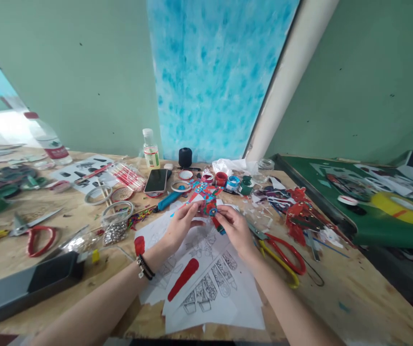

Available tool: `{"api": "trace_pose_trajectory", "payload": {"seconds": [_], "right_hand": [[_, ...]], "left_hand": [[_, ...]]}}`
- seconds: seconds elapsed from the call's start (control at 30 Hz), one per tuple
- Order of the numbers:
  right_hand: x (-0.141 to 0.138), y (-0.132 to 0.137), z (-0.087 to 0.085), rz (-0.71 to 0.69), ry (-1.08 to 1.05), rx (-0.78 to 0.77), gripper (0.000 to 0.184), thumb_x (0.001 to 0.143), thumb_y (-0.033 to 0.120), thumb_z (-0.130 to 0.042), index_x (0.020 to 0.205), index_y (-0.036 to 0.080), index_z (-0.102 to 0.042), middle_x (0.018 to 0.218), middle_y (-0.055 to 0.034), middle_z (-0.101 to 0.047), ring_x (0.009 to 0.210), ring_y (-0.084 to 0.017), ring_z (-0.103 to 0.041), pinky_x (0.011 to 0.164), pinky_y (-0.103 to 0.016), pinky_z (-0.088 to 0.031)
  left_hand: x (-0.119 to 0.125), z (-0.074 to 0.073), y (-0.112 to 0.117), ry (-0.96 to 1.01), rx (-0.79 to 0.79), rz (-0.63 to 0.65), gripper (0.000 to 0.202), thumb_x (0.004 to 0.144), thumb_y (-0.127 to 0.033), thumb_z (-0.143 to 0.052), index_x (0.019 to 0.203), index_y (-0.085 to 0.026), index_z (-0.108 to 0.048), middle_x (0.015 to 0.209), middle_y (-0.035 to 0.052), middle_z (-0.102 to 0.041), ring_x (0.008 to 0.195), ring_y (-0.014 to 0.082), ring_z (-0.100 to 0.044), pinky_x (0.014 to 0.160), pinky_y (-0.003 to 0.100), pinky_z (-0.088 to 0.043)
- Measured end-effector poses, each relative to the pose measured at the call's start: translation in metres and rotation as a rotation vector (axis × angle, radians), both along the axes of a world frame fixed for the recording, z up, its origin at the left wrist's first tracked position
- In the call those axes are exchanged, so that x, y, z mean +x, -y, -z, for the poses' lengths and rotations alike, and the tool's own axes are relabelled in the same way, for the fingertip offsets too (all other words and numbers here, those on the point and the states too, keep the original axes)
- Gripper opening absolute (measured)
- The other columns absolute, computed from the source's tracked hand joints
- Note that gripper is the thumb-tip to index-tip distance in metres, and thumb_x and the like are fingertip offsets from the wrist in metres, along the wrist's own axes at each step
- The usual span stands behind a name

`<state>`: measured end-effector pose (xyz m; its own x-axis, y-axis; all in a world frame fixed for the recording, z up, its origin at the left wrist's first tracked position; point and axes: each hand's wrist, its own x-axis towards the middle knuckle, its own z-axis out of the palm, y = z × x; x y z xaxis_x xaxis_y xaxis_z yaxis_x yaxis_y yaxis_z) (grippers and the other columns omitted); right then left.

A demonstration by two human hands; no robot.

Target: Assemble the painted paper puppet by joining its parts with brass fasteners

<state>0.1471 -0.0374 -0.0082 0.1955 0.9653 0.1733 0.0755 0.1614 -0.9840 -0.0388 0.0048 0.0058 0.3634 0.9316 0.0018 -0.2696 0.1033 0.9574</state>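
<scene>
A small red and blue craft piece (208,193) is held up between my two hands over the papers. My left hand (180,225) grips its left side, thumb on top and fingers curled beneath. With thumb and fingertips, my right hand (235,229) pinches its lower right part, beside a round blue button-like detail. My fingers cover some of the piece. Under my hands lie white sheets (224,312) with black line drawings. A red tapered strip (183,279) rests on them, and a smaller red piece (139,245) is near my left wrist.
Red- and yellow-handled scissors (285,252) lie right of my right hand. Open paint jars (233,182) stand behind the piece. Leftward are a phone (156,181), a bag of silver beads (115,230), more scissors (40,235) and a grey-black box (29,283). Red scraps (300,216) are at right.
</scene>
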Motion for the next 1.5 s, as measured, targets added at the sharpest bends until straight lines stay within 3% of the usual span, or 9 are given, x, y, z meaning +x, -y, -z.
{"api": "trace_pose_trajectory", "payload": {"seconds": [0.17, 0.33, 0.5, 0.73, 1.03, 1.13, 1.27, 1.4, 1.5], "right_hand": [[0.003, 0.000, 0.000, -0.022, 0.033, 0.011, 0.039, 0.089, 0.054, -0.072, 0.112, 0.023, -0.076, 0.109, -0.0083, -0.081, 0.102, -0.029, -0.075, 0.095, -0.042, -0.057], [0.002, 0.001, -0.003, 0.010, 0.056, 0.040, 0.041, 0.091, 0.056, -0.071, 0.114, 0.023, -0.077, 0.111, -0.0090, -0.081, 0.103, -0.029, -0.075, 0.094, -0.042, -0.057], [0.002, 0.003, -0.009, 0.000, 0.076, 0.034, 0.044, 0.090, 0.060, -0.071, 0.111, 0.022, -0.077, 0.100, -0.0088, -0.081, 0.089, -0.027, -0.075, 0.085, -0.041, -0.059], [0.004, 0.005, -0.018, 0.049, 0.051, 0.086, 0.040, 0.091, 0.059, -0.070, 0.109, 0.023, -0.074, 0.106, -0.0089, -0.081, 0.099, -0.028, -0.076, 0.091, -0.041, -0.057], [0.005, 0.001, -0.014, 0.069, 0.051, 0.057, 0.043, 0.088, 0.064, -0.069, 0.102, 0.024, -0.067, 0.084, -0.0055, -0.078, 0.078, -0.027, -0.074, 0.070, -0.035, -0.055], [0.004, 0.001, -0.010, 0.073, 0.101, 0.047, 0.044, 0.091, 0.066, -0.065, 0.104, 0.024, -0.067, 0.078, -0.0049, -0.076, 0.074, -0.026, -0.072, 0.067, -0.035, -0.053], [0.001, 0.001, -0.005, 0.069, 0.119, 0.048, 0.047, 0.091, 0.065, -0.065, 0.114, 0.024, -0.066, 0.091, -0.0078, -0.079, 0.087, -0.028, -0.075, 0.081, -0.039, -0.056], [0.001, 0.001, -0.005, 0.121, 0.100, 0.064, 0.049, 0.090, 0.059, -0.071, 0.121, 0.023, -0.060, 0.091, -0.0069, -0.077, 0.090, -0.027, -0.074, 0.086, -0.040, -0.057], [0.006, 0.000, -0.006, 0.157, 0.036, 0.073, 0.049, 0.089, 0.055, -0.074, 0.122, 0.024, -0.058, 0.093, -0.0061, -0.076, 0.091, -0.025, -0.073, 0.084, -0.039, -0.058]], "left_hand": [[-0.001, -0.002, 0.001, 0.088, 0.012, 0.023, 0.047, 0.097, -0.055, -0.066, 0.134, -0.026, -0.069, 0.140, 0.0113, -0.069, 0.127, 0.0302, -0.065, 0.100, 0.045, -0.058], [0.000, -0.013, 0.005, 0.198, 0.036, 0.076, 0.059, 0.099, -0.053, -0.066, 0.151, -0.029, -0.054, 0.138, 0.0122, -0.070, 0.129, 0.0299, -0.064, 0.107, 0.048, -0.052], [0.008, -0.033, -0.004, 0.125, -0.044, 0.057, 0.049, 0.084, -0.052, -0.083, 0.118, -0.019, -0.075, 0.118, 0.0117, -0.077, 0.102, 0.0250, -0.071, 0.092, 0.038, -0.057], [0.018, -0.047, -0.026, -0.010, -0.017, 0.040, 0.048, 0.067, -0.046, -0.095, 0.099, -0.014, -0.078, 0.097, 0.0095, -0.077, 0.082, 0.0196, -0.069, 0.082, 0.036, -0.057], [0.021, -0.041, -0.030, -0.019, -0.027, -0.015, 0.053, 0.067, -0.049, -0.095, 0.104, -0.016, -0.075, 0.098, 0.0084, -0.078, 0.083, 0.0202, -0.072, 0.079, 0.035, -0.059], [0.017, -0.029, -0.031, -0.036, -0.027, -0.021, 0.054, 0.070, -0.052, -0.093, 0.105, -0.017, -0.072, 0.095, 0.0072, -0.077, 0.078, 0.0189, -0.070, 0.074, 0.034, -0.059], [0.014, -0.006, -0.025, -0.124, 0.037, 0.020, 0.048, 0.078, -0.053, -0.085, 0.108, -0.020, -0.068, 0.090, 0.0036, -0.073, 0.073, 0.0171, -0.065, 0.066, 0.029, -0.054], [0.016, 0.006, -0.019, -0.271, 0.189, 0.006, 0.040, 0.082, -0.052, -0.080, 0.076, -0.021, -0.057, 0.062, -0.0047, -0.053, 0.057, 0.0126, -0.048, 0.054, 0.025, -0.037], [0.019, 0.006, -0.017, -0.276, 0.258, 0.057, 0.040, 0.083, -0.051, -0.078, 0.072, -0.021, -0.055, 0.062, -0.0036, -0.055, 0.058, 0.0135, -0.048, 0.055, 0.026, -0.035]]}}
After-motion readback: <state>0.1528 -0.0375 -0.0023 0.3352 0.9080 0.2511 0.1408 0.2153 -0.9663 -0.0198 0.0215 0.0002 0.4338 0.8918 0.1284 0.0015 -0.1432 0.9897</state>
